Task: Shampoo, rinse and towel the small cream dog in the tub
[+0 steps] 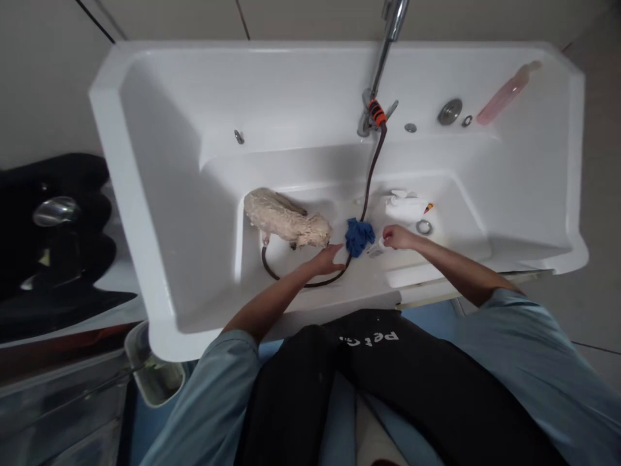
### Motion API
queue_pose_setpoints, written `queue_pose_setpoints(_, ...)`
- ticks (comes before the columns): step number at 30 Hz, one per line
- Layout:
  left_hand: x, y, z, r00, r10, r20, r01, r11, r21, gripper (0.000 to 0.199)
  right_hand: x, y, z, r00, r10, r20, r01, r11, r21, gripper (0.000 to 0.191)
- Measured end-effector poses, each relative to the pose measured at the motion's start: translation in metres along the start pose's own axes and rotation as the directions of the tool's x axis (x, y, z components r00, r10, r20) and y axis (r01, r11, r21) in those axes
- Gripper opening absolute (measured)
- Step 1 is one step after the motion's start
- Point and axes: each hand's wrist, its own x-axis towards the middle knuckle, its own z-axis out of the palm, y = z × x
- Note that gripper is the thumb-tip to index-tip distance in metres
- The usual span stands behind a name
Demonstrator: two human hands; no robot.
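A small wet animal with cream fur, which looks like a dog [286, 220], stands in the left part of the white tub's basin, its head to the right. My left hand [327, 260] is just below its head, fingers apart and thumb spread; whether it touches the fur is unclear. My right hand [398, 237] is closed, right of a crumpled blue cloth [359, 237]. A small clear or whitish thing [375, 250] lies by its fingertips, too indistinct to name. A dark hose [372, 169] runs down behind the cloth and curves round below the dog.
The white tub [160, 285] has a raised rim. A metal faucet [365, 123] stands at its back wall. A pink bottle [504, 98] lies at the right. White items [403, 197] lie near the drain [424, 227]. A clear bin [158, 375] is at lower left.
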Motion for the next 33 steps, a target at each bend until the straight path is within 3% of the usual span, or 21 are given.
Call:
queue_pose_setpoints(2,0.009,0.028,0.01,0.979,0.182,0.088,-0.179,0.983,-0.049,0.094,-0.018,-0.014,-0.033,0.996,-0.084,-0.004,0.082,0.957,0.278,0.012)
queue_pose_setpoints(3,0.013,0.041,0.014,0.965,0.23,0.122,-0.219,0.971,-0.098,0.099,-0.027,-0.022,-0.05,0.99,-0.137,-0.022,0.135,0.92,0.368,0.013)
queue_pose_setpoints(6,0.019,0.074,0.015,0.944,0.253,0.21,-0.18,0.932,-0.316,0.083,-0.053,-0.043,-0.089,0.958,-0.265,-0.113,0.287,0.849,0.444,0.014)
queue_pose_setpoints(8,0.015,0.088,0.008,0.933,0.249,0.261,-0.124,0.901,-0.415,0.071,-0.067,-0.052,-0.102,0.934,-0.315,-0.172,0.358,0.83,0.428,0.016)
queue_pose_setpoints(10,0.007,0.099,-0.001,0.944,0.245,0.219,-0.138,0.901,-0.411,0.067,-0.077,-0.057,-0.106,0.907,-0.339,-0.251,0.417,0.815,0.402,0.02)
queue_pose_setpoints(13,-0.011,0.117,-0.005,0.967,0.25,-0.044,-0.254,0.95,-0.18,0.068,-0.086,-0.063,-0.099,0.877,-0.3,-0.377,0.428,0.843,0.326,0.024)
queue_pose_setpoints(15,-0.023,0.131,-0.002,0.938,0.272,-0.216,-0.275,0.961,0.018,0.069,-0.09,-0.069,-0.093,0.85,-0.245,-0.466,0.38,0.898,0.222,0.026)
queue_pose_setpoints(18,-0.037,0.149,0.004,0.903,0.272,-0.332,-0.232,0.96,0.155,0.068,-0.092,-0.076,-0.092,0.797,-0.217,-0.563,0.326,0.94,0.098,0.032)
queue_pose_setpoints(21,-0.047,0.162,0.0,0.908,0.247,-0.339,-0.213,0.968,0.134,0.061,-0.086,-0.078,-0.099,0.752,-0.324,-0.574,0.436,0.897,0.065,0.024)
queue_pose_setpoints(26,-0.058,0.169,-0.015,0.982,0.103,-0.158,-0.118,0.989,-0.089,0.05,-0.066,-0.077,-0.115,0.629,-0.564,-0.534,0.676,0.736,0.019,0.017)
queue_pose_setpoints(33,-0.075,0.161,-0.021,0.964,0.17,-0.204,-0.211,0.957,-0.198,0.049,-0.034,-0.094,-0.122,0.505,-0.689,-0.519,0.827,0.558,0.064,0.031)
